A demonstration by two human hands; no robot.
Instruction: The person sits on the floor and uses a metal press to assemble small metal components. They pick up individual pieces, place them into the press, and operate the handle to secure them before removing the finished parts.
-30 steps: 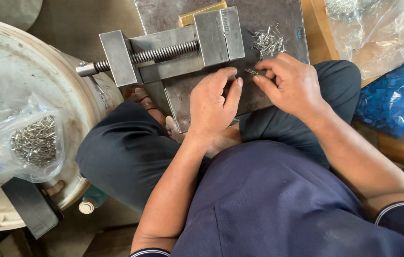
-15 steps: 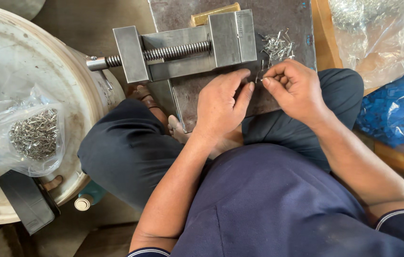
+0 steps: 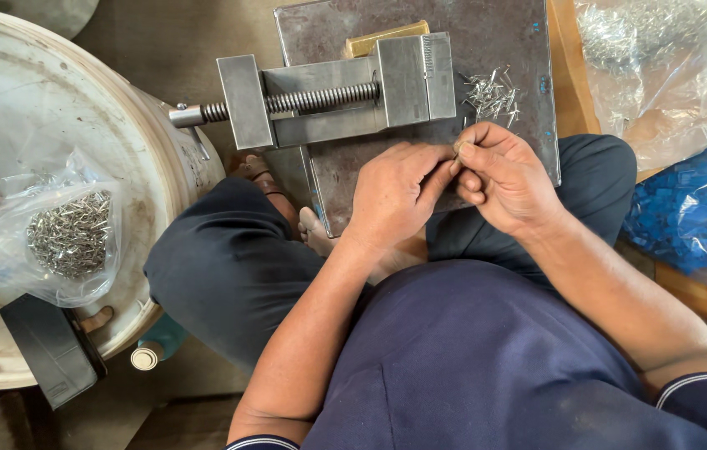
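The person sits cross-legged in dark blue clothes, forearms reaching forward over the lap to the near edge of a steel plate [image 3: 503, 33] that lies across the knees. The left hand [image 3: 395, 196] and the right hand [image 3: 508, 179] meet fingertip to fingertip just above that near edge. Both are curled in a pinch around a small metal piece [image 3: 457, 148], of which only a tip shows between the thumbs and forefingers; what kind of piece it is cannot be told.

Just beyond the hands, towards the plate's right edge, lies a loose pile of small metal pins [image 3: 491, 93]. Left of the pile, a grey machine vise [image 3: 328, 96] rests across the plate, its screw and handle overhanging the left edge and its sliding jaw drawn towards the right end. A brass-coloured block [image 3: 387, 37] shows behind the vise.

To the left of the person stands a large white bucket [image 3: 162, 150], and on its top a clear plastic bag of metal pins [image 3: 66, 233]. A black flat object [image 3: 49, 350] leans at the bucket's near rim. On the far right lie another clear bag of metal parts [image 3: 645, 58] and, nearer, a bag of blue plastic parts [image 3: 695, 208].
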